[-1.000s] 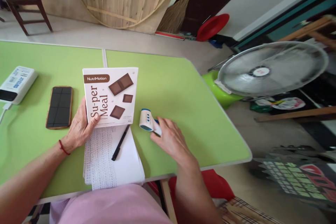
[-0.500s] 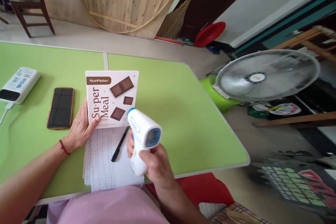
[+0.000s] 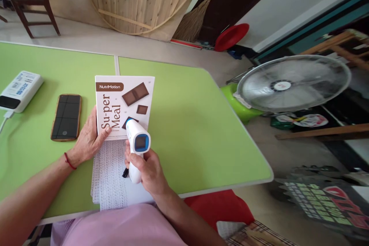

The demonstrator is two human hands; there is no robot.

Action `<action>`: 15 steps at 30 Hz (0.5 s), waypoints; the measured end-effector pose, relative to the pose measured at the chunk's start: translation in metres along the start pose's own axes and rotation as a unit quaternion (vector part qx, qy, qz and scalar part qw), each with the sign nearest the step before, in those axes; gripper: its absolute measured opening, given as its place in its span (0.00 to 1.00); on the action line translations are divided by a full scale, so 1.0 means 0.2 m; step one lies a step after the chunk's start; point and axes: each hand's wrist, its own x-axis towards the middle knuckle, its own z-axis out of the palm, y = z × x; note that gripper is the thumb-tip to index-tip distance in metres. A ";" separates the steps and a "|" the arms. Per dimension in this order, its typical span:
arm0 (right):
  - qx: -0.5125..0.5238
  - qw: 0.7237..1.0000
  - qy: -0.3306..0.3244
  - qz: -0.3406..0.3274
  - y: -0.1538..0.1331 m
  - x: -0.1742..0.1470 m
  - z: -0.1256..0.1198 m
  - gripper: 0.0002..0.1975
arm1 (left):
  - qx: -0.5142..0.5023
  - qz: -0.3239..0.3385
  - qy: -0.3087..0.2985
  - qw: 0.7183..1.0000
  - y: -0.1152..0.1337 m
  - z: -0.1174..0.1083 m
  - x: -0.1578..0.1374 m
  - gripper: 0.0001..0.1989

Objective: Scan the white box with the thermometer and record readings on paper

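A white box (image 3: 112,102) with chocolate pieces printed on it stands tilted up in my left hand (image 3: 89,136), thumb on its front and the other fingers out of sight behind. My right hand (image 3: 148,169) is wrapped round the handle of a white and blue infrared thermometer (image 3: 140,143). Its blue nose overlaps the lower part of the box front; I cannot tell whether they touch. Its small screen faces me. Below the box lie handwritten sheets of paper (image 3: 111,177). A black pen (image 3: 125,173) on them is mostly covered by my right hand and the thermometer.
On the green table (image 3: 187,123), a smartphone (image 3: 66,117) lies left of my left hand. Farther left is a white power bank (image 3: 21,90) with a cable. A large fan (image 3: 288,84) stands beyond the right edge, and a red seat (image 3: 219,207) is below the front edge.
My right hand has brought the thermometer left, so its nose now overlaps the box front and more of the pen is covered. The box and my left hand have hardly moved.
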 end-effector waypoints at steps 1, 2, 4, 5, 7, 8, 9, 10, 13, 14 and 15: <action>0.000 1.000 -0.001 -0.001 0.01 0.00 0.00 0.13 | 0.000 -0.001 0.000 1.000 0.00 0.00 0.00 0.37; -0.001 1.000 -0.001 -0.001 0.01 0.00 0.00 0.13 | 0.000 -0.003 -0.001 1.000 0.00 0.00 0.00 0.37; -0.006 1.000 0.002 -0.004 0.02 0.00 -0.01 0.13 | 0.000 -0.003 -0.002 1.000 0.00 0.00 0.00 0.37; -0.009 1.000 0.005 -0.006 0.01 -0.01 -0.01 0.13 | 0.000 -0.001 -0.001 1.000 0.00 0.00 0.00 0.37; -0.012 1.000 0.008 -0.009 0.01 -0.01 -0.01 0.13 | 0.001 0.003 0.000 1.000 0.00 0.00 0.00 0.36; -0.010 1.000 0.009 -0.010 0.01 -0.01 0.00 0.13 | 0.002 0.003 0.000 1.000 0.00 0.00 0.00 0.36; -0.005 1.000 0.008 -0.011 0.01 -0.01 0.00 0.14 | 0.003 0.003 -0.001 1.000 0.00 0.00 0.00 0.36; 0.000 1.000 0.007 -0.012 0.01 -0.01 0.00 0.14 | 0.004 0.001 -0.002 1.000 -0.01 0.00 0.00 0.37; 0.009 1.000 0.006 -0.014 0.02 0.00 0.01 0.13 | 0.006 -0.001 -0.003 1.000 -0.01 0.00 0.00 0.37; 0.008 1.000 0.007 -0.014 0.01 0.00 0.01 0.13 | 0.007 -0.001 -0.003 1.000 -0.01 0.00 0.00 0.37; 0.008 1.000 0.007 -0.013 0.01 0.00 0.01 0.13 | 0.008 -0.001 -0.003 1.000 -0.01 0.01 0.00 0.37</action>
